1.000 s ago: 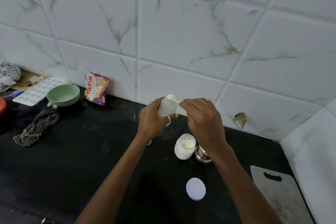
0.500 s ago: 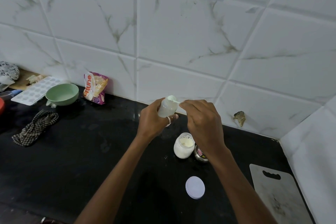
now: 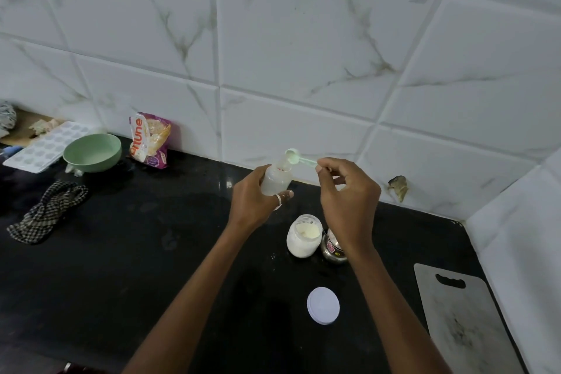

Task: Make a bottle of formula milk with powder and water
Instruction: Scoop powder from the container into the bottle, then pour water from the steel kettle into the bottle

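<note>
A glossy black stone countertop (image 3: 121, 267) runs along a wall of large white marble-look tiles (image 3: 303, 55) with grey-brown veins, meeting a second white tiled wall (image 3: 522, 237) in the right-hand corner, all under soft, even light.

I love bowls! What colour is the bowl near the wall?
The bowl is pale green, clearest in the head view.

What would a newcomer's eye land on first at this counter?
Centre frame, the left hand grips a small clear bottle above the black counter while the right hand pinches a pale green scoop tipped at its mouth. Just below them stands an open jar of white powder, a white lid lying nearer the viewer. Far left, a green bowl sits by the tiled wall.
</note>
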{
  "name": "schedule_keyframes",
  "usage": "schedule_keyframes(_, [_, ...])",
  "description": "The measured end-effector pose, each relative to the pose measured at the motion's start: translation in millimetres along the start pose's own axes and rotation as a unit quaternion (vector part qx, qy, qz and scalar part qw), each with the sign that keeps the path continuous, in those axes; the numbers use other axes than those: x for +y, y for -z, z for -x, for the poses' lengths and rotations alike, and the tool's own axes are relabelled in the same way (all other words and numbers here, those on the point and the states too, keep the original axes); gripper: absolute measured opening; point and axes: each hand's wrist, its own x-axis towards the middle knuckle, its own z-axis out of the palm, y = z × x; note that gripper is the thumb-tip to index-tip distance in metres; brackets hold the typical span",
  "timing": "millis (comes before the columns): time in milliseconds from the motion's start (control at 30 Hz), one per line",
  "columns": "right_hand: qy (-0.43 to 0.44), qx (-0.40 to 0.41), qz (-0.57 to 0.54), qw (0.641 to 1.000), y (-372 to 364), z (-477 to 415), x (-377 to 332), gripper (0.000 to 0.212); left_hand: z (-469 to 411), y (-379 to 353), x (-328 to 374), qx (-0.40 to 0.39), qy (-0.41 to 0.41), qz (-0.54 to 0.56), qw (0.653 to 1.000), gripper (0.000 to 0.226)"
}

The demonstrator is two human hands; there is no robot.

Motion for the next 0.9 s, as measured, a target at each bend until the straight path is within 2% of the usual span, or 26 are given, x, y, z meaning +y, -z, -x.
schedule_keyframes(67, [-0.134, 0.001, -0.056, 0.989, -1, -3, 6, 0.013, -1, -3, -5, -0.003, 0.010, 0.002, 1.000, 0.063])
schedule_keyframes(167, [-0.322, -0.004, -0.151, 0.935, -3, -5, 29, 0.014, 0, -7, -15, -0.008, 0.027, -0.001, 1.000, 0.061])
schedule_keyframes(233, [-0.400, -0.005, -0.184, 0.898, -6, -2, 47, 0.015, 1, -9, -24, -0.011, 0.035, -0.009, 0.999, 0.061])
schedule_keyframes(300, [-0.431, -0.010, -0.162, 0.887, -9, 7, 67, 0.016, 2, -11, -32, -0.014, 0.043, -0.012, 0.999, 0.060])
schedule_keyframes(400, [-0.405, -0.054, -0.033, 0.912, -14, 23, 96, 0.016, 4, -16, -45, -0.027, 0.058, -0.018, 0.998, 0.061])
schedule_keyframes(500, [-0.325, -0.121, 0.103, 0.932, -20, 34, 116, 0.018, 10, -20, -57, -0.037, 0.076, -0.016, 0.996, 0.061])
schedule_keyframes(567, [-0.263, -0.171, 0.178, 0.933, -26, 35, 125, 0.021, 13, -22, -66, -0.043, 0.082, -0.013, 0.996, 0.061])
schedule_keyframes(700, [-0.178, -0.307, 0.317, 0.879, -44, 33, 135, 0.023, 18, -22, -77, -0.054, 0.086, -0.022, 0.995, 0.063])
schedule_keyframes(900, [-0.164, -0.408, 0.371, 0.818, -67, 48, 153, 0.025, 24, -15, -85, -0.062, 0.102, -0.025, 0.992, 0.064])
